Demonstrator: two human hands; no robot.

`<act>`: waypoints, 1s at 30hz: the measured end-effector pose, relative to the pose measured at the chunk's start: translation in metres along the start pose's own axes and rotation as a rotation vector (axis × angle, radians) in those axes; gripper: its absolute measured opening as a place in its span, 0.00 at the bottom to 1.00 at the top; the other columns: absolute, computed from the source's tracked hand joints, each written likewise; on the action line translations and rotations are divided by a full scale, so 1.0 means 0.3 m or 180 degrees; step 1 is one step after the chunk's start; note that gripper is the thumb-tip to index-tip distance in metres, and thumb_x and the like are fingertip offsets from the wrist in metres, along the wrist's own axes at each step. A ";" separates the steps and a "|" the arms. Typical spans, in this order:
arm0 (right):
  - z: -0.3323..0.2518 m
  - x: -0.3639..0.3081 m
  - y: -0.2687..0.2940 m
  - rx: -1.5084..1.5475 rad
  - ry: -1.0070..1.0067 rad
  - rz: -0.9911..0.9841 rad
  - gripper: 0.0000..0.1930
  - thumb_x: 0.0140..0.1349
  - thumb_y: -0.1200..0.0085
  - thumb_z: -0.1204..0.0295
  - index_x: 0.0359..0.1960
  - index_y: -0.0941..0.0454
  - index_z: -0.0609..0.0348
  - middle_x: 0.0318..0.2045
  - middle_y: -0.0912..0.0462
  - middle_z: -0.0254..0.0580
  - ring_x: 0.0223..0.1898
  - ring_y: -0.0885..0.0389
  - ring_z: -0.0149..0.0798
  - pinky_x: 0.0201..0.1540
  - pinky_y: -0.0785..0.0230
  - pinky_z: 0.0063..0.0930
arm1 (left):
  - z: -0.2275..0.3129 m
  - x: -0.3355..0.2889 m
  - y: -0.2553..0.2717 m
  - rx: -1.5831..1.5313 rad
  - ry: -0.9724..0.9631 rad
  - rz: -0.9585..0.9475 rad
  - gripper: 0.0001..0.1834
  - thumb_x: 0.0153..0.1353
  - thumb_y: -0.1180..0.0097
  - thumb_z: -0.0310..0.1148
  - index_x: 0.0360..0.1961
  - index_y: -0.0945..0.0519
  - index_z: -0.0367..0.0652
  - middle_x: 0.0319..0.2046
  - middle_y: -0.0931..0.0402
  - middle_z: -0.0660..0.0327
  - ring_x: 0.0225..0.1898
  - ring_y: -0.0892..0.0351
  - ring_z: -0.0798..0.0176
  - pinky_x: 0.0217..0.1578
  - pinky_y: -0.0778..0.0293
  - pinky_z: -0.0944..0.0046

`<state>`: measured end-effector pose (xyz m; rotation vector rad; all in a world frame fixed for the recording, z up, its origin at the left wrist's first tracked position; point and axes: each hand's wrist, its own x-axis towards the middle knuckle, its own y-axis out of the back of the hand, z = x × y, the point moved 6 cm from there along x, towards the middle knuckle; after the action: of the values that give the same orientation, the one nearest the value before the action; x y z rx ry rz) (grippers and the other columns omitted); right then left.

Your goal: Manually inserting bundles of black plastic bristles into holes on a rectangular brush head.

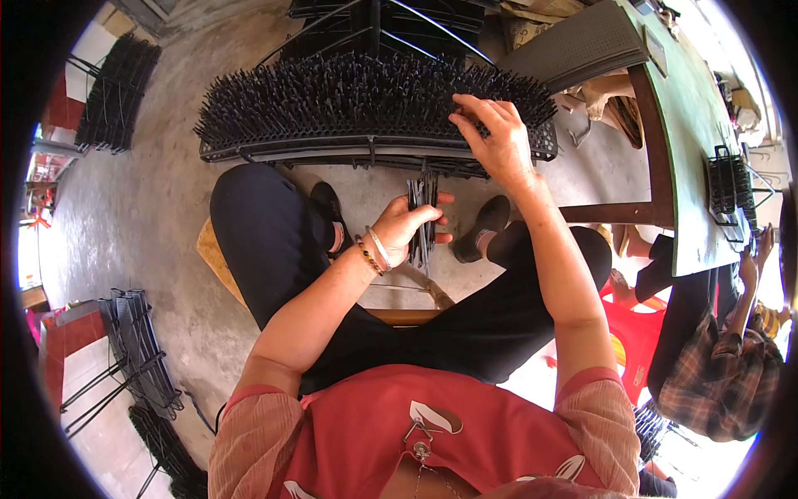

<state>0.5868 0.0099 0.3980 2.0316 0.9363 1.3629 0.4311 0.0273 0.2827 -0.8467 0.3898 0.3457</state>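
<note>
My left hand (pixel 406 228) is closed around a bundle of thin dark strips (pixel 423 208), held upright between my knees just in front of the rack. Its thumb lies across the bundle and the fingertips show on the far side. My right hand (pixel 499 143) is over the right part of a wide black perforated rack (pixel 332 148). Its thumb and forefinger are apart, with their tips among the strips, and I make out nothing held between them. Dense rows of thin black strips (pixel 324 96) stand upright in the rack.
A green-topped table (pixel 694 166) stands at the right, with a small black wire rack (pixel 730 187) on it. A person in a plaid shirt (pixel 719 374) sits beside it, near a red plastic chair (pixel 640 341). More black racks (pixel 141 349) stand at the left.
</note>
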 end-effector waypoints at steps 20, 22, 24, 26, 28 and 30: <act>0.035 -0.012 0.013 -0.0199 -0.0422 0.0225 0.10 0.55 0.42 0.72 0.39 0.18 0.59 0.31 0.17 0.41 0.32 0.20 0.40 0.40 0.32 0.29 | -0.005 0.002 0.002 0.0049 0.0044 -0.0040 0.17 0.61 0.49 0.29 0.51 0.25 0.38 0.31 0.27 0.63 0.34 0.25 0.70 0.39 0.19 0.63; 0.048 -0.020 -0.003 -0.0140 -0.0434 0.0246 0.10 0.56 0.42 0.71 0.39 0.19 0.59 0.31 0.17 0.41 0.32 0.20 0.40 0.40 0.32 0.29 | -0.008 0.000 0.006 0.0030 0.0058 -0.0034 0.17 0.61 0.49 0.29 0.51 0.25 0.38 0.31 0.27 0.63 0.34 0.25 0.70 0.38 0.20 0.63; 0.053 -0.025 -0.003 -0.0078 -0.0469 0.0272 0.10 0.56 0.42 0.71 0.40 0.19 0.59 0.31 0.17 0.42 0.32 0.20 0.40 0.40 0.33 0.29 | -0.008 0.004 0.000 0.0051 0.0046 -0.0024 0.17 0.61 0.49 0.29 0.51 0.25 0.38 0.31 0.27 0.63 0.34 0.25 0.70 0.38 0.20 0.63; 0.023 -0.024 -0.007 -0.0334 -0.0145 0.0135 0.10 0.57 0.43 0.71 0.40 0.19 0.59 0.32 0.18 0.41 0.32 0.21 0.40 0.39 0.34 0.28 | -0.006 0.004 -0.002 0.0065 0.0025 -0.0016 0.16 0.61 0.50 0.29 0.51 0.25 0.39 0.31 0.27 0.63 0.34 0.25 0.70 0.38 0.19 0.64; 0.009 -0.011 -0.007 -0.0294 -0.0098 0.0054 0.10 0.57 0.43 0.71 0.40 0.19 0.59 0.33 0.19 0.41 0.32 0.22 0.40 0.39 0.34 0.28 | -0.006 0.001 0.001 0.0065 0.0048 -0.0020 0.16 0.61 0.50 0.29 0.51 0.25 0.39 0.31 0.27 0.63 0.34 0.24 0.70 0.38 0.20 0.64; 0.009 -0.006 -0.004 -0.0248 -0.0065 -0.0016 0.10 0.57 0.43 0.72 0.40 0.19 0.58 0.34 0.20 0.40 0.32 0.23 0.40 0.39 0.35 0.28 | -0.003 0.000 -0.006 0.0069 0.0046 -0.0015 0.16 0.61 0.50 0.29 0.51 0.25 0.39 0.31 0.27 0.63 0.34 0.24 0.70 0.38 0.20 0.64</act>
<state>0.5887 0.0093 0.3952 1.9801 0.8656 1.3524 0.4318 0.0257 0.2832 -0.8291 0.4042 0.3307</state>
